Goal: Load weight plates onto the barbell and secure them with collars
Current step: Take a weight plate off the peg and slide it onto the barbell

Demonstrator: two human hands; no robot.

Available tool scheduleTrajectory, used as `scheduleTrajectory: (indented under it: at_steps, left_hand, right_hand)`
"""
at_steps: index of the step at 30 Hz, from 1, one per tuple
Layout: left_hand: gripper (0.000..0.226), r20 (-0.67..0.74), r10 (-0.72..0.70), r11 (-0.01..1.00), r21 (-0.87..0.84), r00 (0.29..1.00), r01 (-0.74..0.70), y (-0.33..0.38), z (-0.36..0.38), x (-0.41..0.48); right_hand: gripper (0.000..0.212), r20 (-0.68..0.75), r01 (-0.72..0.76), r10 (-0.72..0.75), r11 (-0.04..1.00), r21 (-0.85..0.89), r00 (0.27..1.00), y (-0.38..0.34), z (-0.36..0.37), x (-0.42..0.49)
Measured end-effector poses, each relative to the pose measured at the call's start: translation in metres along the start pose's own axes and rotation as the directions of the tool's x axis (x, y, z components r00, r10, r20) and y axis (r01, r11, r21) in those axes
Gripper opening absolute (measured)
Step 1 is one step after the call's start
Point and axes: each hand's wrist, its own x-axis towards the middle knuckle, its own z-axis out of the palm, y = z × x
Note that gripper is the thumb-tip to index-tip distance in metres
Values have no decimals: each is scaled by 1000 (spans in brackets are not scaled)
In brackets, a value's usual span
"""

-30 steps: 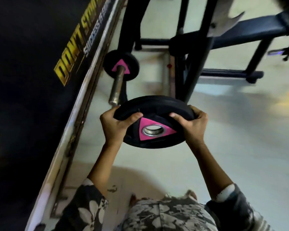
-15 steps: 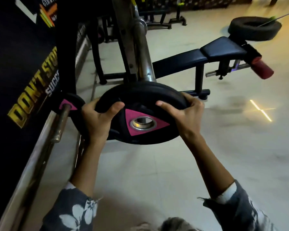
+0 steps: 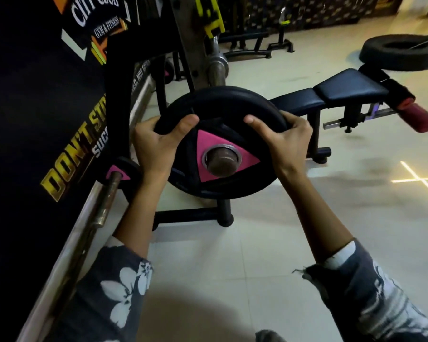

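black rubber weight plate (image 3: 223, 114) w/ pink triangle, head view: upright, centre hole round the tip of the barbell (image 3: 221, 162) sleeve. left hand (image 3: 156, 144) & right hand (image 3: 284, 139) grip its rim on opp. sides, thumbs over the front face. bench (image 3: 351, 87) behind at right; smaller plate (image 3: 124, 169) low at left.

Head camera looks forward and down, close over plate (image 3: 223, 104).

The weight plate (image 3: 223, 102) is gripped at its upper left rim by the left hand (image 3: 156, 146) and at its upper right rim by the right hand (image 3: 286, 141). Thumbs are laid across its near face, and both forearms are stretched towards it.
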Motion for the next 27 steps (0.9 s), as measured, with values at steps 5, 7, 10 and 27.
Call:
scheduleTrajectory:
  at_steps: [5,7,10,27]
  left_hand:
    - [70,-64,86,995,53,994,-82,-34,36,43]
    - [66,-54,85,994,79,995,-80,-34,38,50]
    - [62,-64,90,991,108,994,-82,-45,46,66]
    - [65,-39,32,988,153,999,-25,-155,134,236]
  right_hand:
    - [54,9,76,-76,996,-36,997,33,24,62]
    - [56,16,71,-70,996,-58,997,38,30,69]
    - [50,36,67,-67,998,-6,997,48,39,88]
    - [50,-19,52,-53,997,-49,998,123,129,257]
